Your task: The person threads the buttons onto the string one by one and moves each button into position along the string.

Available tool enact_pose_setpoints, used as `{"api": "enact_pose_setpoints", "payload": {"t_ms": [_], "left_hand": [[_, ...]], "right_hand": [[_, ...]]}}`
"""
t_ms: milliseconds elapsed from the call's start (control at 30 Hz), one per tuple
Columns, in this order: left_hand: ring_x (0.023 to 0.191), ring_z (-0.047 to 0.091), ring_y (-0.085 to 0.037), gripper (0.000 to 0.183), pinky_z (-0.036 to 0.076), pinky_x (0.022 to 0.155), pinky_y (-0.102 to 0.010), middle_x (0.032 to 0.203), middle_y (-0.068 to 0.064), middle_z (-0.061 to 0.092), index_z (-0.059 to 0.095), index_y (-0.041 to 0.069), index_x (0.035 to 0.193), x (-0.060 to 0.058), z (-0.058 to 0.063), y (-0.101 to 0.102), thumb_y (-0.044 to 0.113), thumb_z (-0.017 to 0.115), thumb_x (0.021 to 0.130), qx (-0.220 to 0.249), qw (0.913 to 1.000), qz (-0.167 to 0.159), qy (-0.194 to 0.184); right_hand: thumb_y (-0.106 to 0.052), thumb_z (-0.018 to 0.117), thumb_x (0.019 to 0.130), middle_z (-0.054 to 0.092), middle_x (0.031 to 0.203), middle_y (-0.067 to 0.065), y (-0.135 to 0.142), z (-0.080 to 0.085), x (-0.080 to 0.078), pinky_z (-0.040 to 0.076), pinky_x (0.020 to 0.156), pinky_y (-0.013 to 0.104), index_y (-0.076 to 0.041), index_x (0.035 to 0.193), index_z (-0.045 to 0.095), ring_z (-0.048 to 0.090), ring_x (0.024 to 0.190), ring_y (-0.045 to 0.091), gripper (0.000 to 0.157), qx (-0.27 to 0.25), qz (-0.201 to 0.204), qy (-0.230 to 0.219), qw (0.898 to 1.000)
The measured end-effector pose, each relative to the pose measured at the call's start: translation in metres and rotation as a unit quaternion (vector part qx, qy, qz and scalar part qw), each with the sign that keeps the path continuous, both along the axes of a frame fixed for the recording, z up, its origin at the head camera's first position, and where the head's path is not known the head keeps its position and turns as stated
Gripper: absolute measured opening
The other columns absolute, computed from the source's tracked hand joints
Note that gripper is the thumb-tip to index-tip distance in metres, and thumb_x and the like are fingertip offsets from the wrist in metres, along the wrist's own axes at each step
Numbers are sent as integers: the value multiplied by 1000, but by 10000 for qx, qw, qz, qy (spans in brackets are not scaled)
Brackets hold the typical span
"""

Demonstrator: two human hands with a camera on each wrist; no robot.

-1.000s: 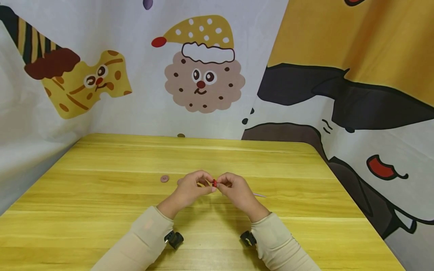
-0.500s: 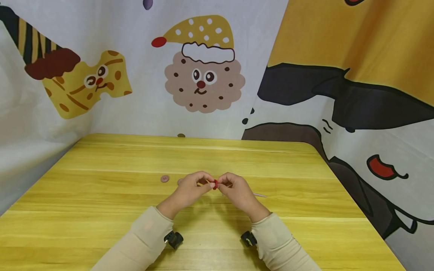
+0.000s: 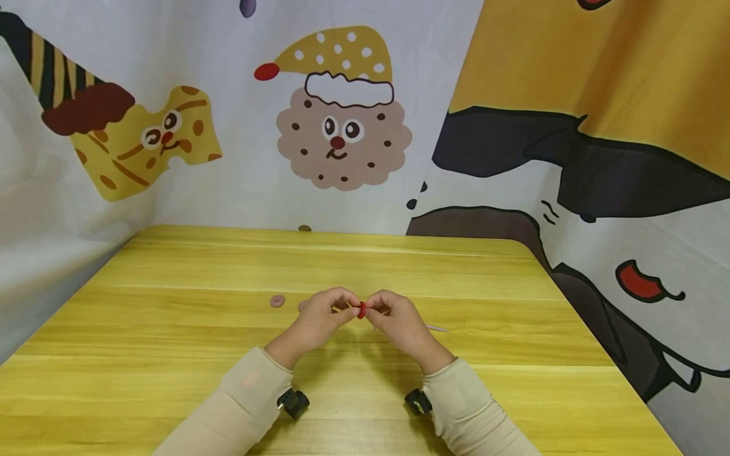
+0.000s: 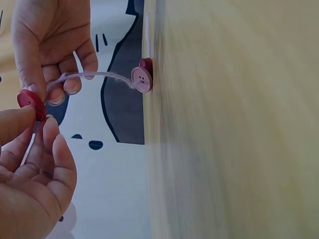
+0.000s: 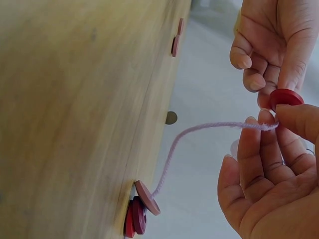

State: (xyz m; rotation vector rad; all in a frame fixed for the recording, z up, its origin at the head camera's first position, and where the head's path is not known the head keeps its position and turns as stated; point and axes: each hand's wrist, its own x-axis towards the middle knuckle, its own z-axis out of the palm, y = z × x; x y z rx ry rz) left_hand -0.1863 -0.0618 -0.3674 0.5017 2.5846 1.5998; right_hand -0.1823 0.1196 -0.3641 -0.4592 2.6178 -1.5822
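Observation:
Above the wooden table, my left hand (image 3: 325,313) pinches a round red button (image 4: 31,103) between thumb and fingers. My right hand (image 3: 397,316) meets it there, its thumb and fingertips right at the button and pinching a pale lilac yarn (image 5: 209,125). From the right fingertips the yarn sags down to a dusty-pink button (image 4: 142,79) threaded on it. Beside that one, a dark red button (image 5: 139,215) and a brighter red button (image 5: 129,219) sit in a small stack. The button's holes are mostly hidden by fingers.
A loose pinkish-brown button (image 3: 277,301) lies left of the hands, and a second brown button (image 3: 302,306) is partly covered by the left hand. The yarn's tail (image 3: 437,328) pokes out right of the right hand. A printed curtain (image 3: 228,190) hangs behind the table (image 3: 171,380).
The red button has turned a little and shifted slightly right between the fingertips. The left fingers moved marginally, uncovering more of the second brown button. Both arms stay in place.

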Motion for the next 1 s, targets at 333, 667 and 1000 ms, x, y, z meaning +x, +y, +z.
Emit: {"api": "enact_pose_setpoints", "payload": {"t_ms": [333, 667, 1000], "left_hand": [[81, 55, -14, 3, 10, 92, -57, 84, 5, 65, 68, 17, 93, -1, 0, 0, 16, 65, 93, 7, 9999, 88, 112], [84, 55, -13, 4, 40, 78, -38, 87, 6, 63, 67, 17, 92, -1, 0, -1, 18, 64, 95, -131, 9991, 401, 47], [83, 54, -16, 4, 44, 70, -32, 88, 2, 63, 66, 13, 91, -2, -1, -3, 12, 64, 93, 288, 9988, 401, -19]], "right_hand": [[-6, 63, 93, 66, 91, 13, -2, 0, 1, 47, 64, 31, -5, 94, 66, 54, 72, 17, 3, -19, -35, -36, 10000], [-7, 61, 94, 69, 93, 4, -5, 0, 1, 49, 67, 31, -5, 98, 68, 58, 77, 15, 8, 8, -5, 21, 10000], [-11, 61, 93, 70, 98, 4, -5, 0, 2, 51, 75, 33, -5, 104, 68, 60, 84, 15, 14, 57, 195, 149, 9997]]}}
